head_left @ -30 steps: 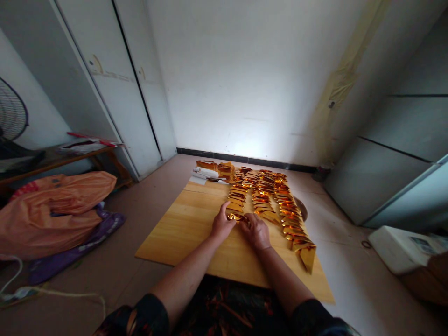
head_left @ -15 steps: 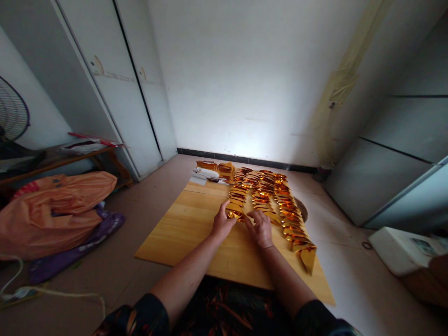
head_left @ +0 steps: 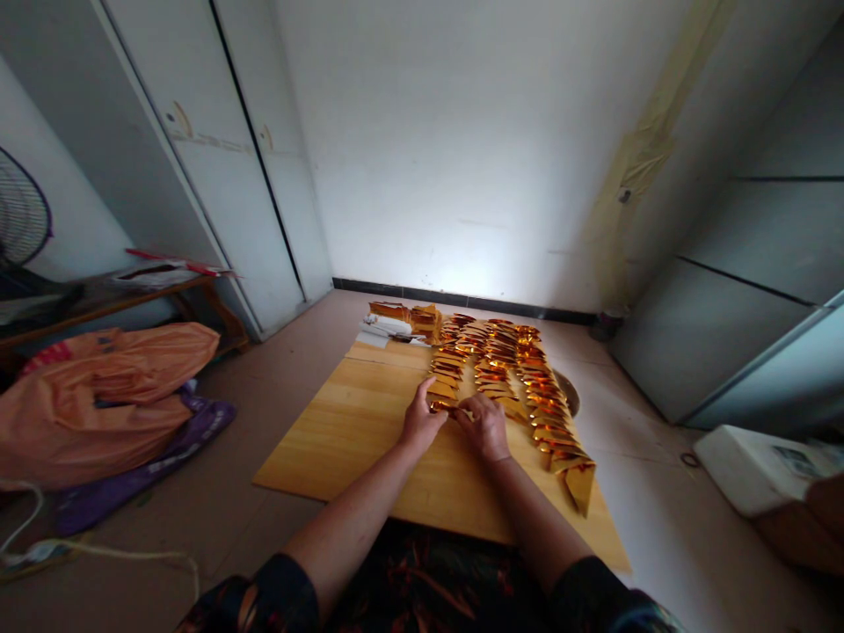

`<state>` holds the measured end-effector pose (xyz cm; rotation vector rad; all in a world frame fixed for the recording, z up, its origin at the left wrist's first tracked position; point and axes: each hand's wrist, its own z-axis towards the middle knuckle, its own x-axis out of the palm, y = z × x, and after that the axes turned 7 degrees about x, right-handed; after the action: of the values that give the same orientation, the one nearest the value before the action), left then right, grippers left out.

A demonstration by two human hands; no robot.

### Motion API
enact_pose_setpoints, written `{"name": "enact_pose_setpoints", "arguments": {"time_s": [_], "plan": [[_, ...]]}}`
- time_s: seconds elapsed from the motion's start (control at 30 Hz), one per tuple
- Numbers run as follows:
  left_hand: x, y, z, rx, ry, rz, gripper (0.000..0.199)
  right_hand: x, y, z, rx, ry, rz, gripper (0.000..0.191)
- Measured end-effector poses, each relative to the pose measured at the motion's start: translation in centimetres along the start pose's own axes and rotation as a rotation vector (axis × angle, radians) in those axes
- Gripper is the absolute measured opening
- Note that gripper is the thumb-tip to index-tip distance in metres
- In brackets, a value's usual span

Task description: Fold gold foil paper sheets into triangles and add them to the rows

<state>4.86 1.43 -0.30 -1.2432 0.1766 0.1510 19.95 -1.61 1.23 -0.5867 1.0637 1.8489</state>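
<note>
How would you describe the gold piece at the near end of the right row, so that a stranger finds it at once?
Start from the wooden board before the white wall. Along its right edge, a row of gold pieces runs toward the person. The gold piece is the nearest one: its neighbours overlap closely, but it shows a broad, pointed face.

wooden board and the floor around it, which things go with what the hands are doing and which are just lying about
Seems part of the job:
- small gold piece, gripped
- rows of gold pieces
- wooden board under them

Apparently just lying about:
- orange bundle
- purple bag
- pale cord
- white box
</note>
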Motion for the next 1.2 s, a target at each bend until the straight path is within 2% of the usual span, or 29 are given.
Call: {"name": "enact_pose_setpoints", "arguments": {"time_s": [0.27, 0.43, 0.57, 0.67, 0.77, 0.9, 1.03, 1.2], "plan": [[0.0, -0.2, 0.2, -0.033, -0.035, -0.054, 0.073, -1.4, 0.9, 0.1, -0.037, 0.005, 0.023, 0.011], [0.3, -0.9, 0.0, -0.025, -0.021, -0.088, 0.072, -2.4, 1.4, 0.2, -0.066, 0.032, -0.066, 0.016], [1.0, -2.2, -0.1, -0.023, -0.002, -0.093, 0.072, -3.4, 1.0, 0.7, -0.152, 0.006, -0.175, 0.021], [1.4, -3.2, -0.4, -0.033, 0.084, -0.051, 0.077, -5.0, -0.6, 1.7, -0.224, -0.069, -0.282, 0.026], [1.3, -3.6, -0.8, -0.006, 0.173, -0.005, 0.081, -6.9, -3.4, 3.2, -0.271, -0.151, -0.383, 0.029], [0.6, -2.8, -1.5, -0.013, 0.182, 0.024, 0.078, -8.6, -7.5, 5.2, -0.362, -0.182, -0.463, 0.027], [0.2, -2.2, -2.1, -0.007, 0.219, 0.013, 0.073, -8.2, -10.0, 6.5, -0.414, -0.194, -0.515, 0.028], [-0.1, -2.8, -2.8, -0.017, 0.261, 0.02, 0.067, -6.7, -11.3, 7.4, -0.353, -0.135, -0.54, 0.028]]}}
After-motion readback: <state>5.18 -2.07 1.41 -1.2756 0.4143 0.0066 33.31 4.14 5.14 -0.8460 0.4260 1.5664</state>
